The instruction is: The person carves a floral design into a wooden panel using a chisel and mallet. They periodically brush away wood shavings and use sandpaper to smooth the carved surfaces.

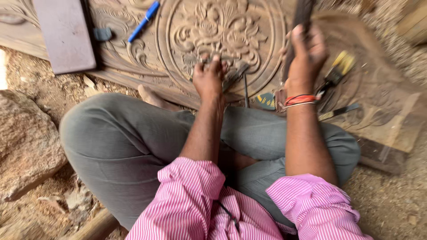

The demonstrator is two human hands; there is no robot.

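Observation:
A large carved wooden panel (178, 40) with a round floral medallion (222, 31) lies on the ground in front of me. My left hand (208, 78) rests on the medallion's lower rim, fingers closed around a thin chisel (235, 75) whose blade meets the wood. My right hand (307, 55) is raised above the panel, gripping a dark wooden mallet (299, 26) that is blurred. Red and white threads circle my right wrist. My legs in grey trousers are crossed under the panel's near edge.
A blue pen (143, 21) and a flat dark board (64, 33) lie on the panel at the left. Several chisels with yellow and dark handles (336, 73) lie to the right. A big stone (24, 133) sits at the left. Wood chips and sawdust cover the ground.

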